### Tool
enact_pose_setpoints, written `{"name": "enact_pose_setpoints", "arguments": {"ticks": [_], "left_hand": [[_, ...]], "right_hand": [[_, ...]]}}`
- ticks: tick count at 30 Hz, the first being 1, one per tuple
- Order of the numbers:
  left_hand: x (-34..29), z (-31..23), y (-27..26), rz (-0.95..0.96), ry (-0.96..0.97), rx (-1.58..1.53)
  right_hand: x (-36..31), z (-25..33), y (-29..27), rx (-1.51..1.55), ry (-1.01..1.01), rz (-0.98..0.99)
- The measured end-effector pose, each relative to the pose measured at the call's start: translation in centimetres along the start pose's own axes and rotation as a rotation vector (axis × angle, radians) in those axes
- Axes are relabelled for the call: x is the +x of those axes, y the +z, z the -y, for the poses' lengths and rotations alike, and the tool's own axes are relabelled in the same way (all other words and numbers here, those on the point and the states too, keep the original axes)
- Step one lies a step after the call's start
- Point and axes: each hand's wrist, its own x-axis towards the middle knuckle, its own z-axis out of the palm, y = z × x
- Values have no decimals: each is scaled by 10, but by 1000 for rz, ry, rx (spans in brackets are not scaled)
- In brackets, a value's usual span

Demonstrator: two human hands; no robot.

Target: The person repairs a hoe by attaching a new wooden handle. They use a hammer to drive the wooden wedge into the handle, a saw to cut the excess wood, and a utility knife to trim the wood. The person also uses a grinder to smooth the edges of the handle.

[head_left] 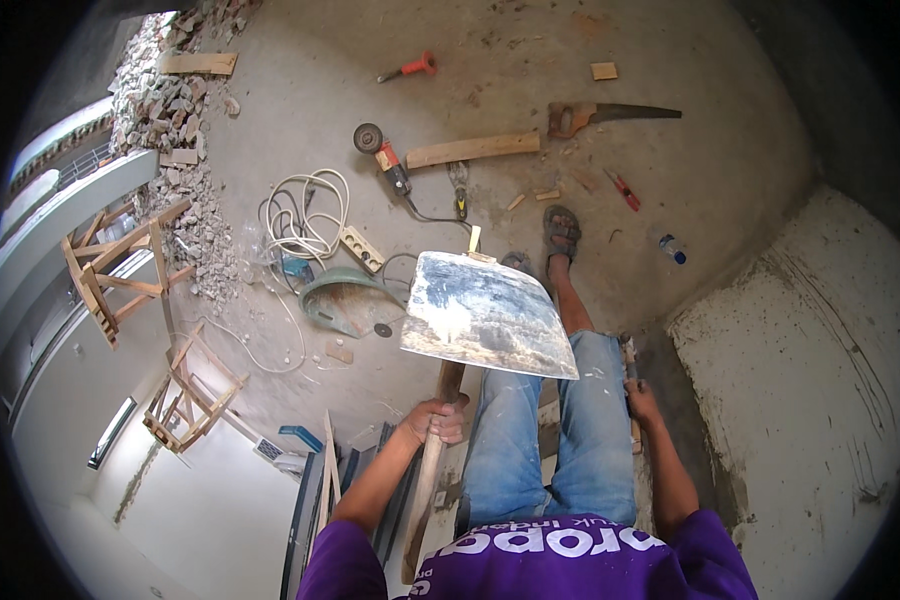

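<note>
My left hand (pixel 438 422) is closed round the wooden handle of a hoe (pixel 485 315). Its broad, worn metal blade is raised in front of my thighs, with a small wooden wedge (pixel 475 240) sticking out at the top. Beside my right thigh, my right hand (pixel 643 398) grips a slim tool with a wooden handle (pixel 637 435); its upper end shows only small and dark, so its kind is unclear. The blade covers part of my legs and one foot.
On the concrete floor lie an angle grinder (pixel 382 158), a handsaw (pixel 610 116), a chisel with a red guard (pixel 410 67), a wooden board (pixel 473 149), a power strip (pixel 361 249), a coiled cable (pixel 308 215) and a green basin (pixel 348 300). Rubble (pixel 175 110) is heaped at left.
</note>
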Motion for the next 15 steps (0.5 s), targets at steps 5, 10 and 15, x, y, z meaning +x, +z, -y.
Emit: {"name": "enact_pose_setpoints", "arguments": {"ticks": [5, 10, 15], "left_hand": [[13, 5, -1, 84, -23, -102], [20, -4, 9, 40, 13, -85], [39, -57, 50, -623, 279, 349]], "right_hand": [[-3, 16, -1, 43, 16, 29], [22, -19, 1, -3, 42, 12], [34, -38, 2, 0, 5, -52]]}}
